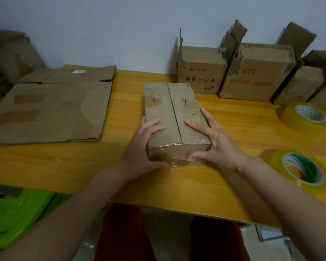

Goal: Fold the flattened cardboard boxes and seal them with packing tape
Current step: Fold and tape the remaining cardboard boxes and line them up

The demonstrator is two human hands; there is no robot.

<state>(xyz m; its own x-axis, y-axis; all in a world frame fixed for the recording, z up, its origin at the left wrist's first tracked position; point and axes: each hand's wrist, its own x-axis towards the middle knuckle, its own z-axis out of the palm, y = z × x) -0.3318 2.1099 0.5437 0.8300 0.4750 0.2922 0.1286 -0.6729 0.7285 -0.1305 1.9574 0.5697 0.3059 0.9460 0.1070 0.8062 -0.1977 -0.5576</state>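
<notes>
A small folded cardboard box [174,102], marked "3" and "4" on its closed top flaps, stands in the middle of the wooden table [120,162]. My left hand [143,144] grips its near left corner, fingers on top and thumb on the taped front face. My right hand [213,140] grips the near right corner the same way. Two rolls of clear packing tape lie to the right, one far [307,117] and one near [299,168]. Flattened cardboard boxes [49,110] lie stacked at the left.
Several folded boxes with open top flaps [252,72] stand along the wall at the back right. A green plastic bin [17,210] sits below the table's left front edge. My knees show under the table.
</notes>
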